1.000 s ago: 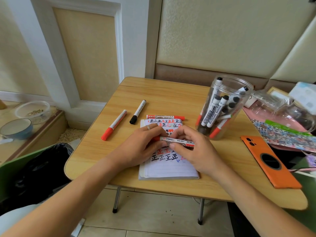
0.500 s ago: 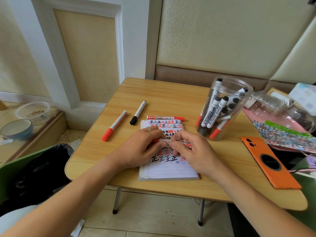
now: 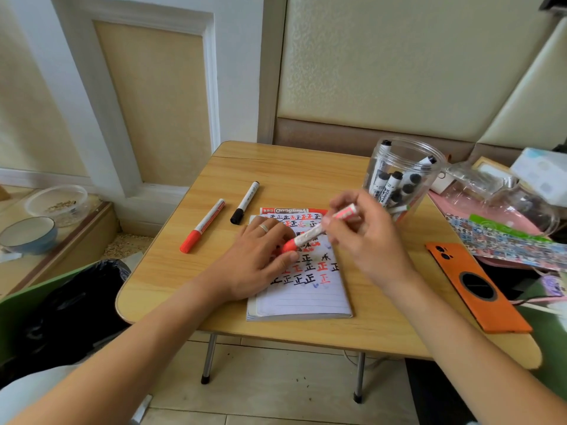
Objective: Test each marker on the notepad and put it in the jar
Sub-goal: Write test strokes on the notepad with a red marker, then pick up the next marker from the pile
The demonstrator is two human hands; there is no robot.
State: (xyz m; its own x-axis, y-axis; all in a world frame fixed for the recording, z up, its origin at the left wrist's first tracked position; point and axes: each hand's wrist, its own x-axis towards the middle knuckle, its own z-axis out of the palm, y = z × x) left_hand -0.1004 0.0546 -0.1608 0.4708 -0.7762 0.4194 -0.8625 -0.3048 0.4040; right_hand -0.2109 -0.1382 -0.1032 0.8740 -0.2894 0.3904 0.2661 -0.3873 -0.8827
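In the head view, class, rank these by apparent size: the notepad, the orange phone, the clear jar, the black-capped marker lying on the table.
1. Notepad, though partly hidden by the hands.
2 and 3. Orange phone and clear jar: too alike to rank.
4. Black-capped marker.

Small wooden folding table [image 3: 291,176], cream padded wall panels [image 3: 399,62], beige tiled floor [image 3: 276,391]

Wooden table [image 3: 306,179] with notepad [image 3: 306,297], jar [image 3: 429,162], markers, phone [image 3: 478,289].

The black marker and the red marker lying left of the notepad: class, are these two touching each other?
Apart. The head view shows bare tabletop between the black marker and the red marker along their whole length.
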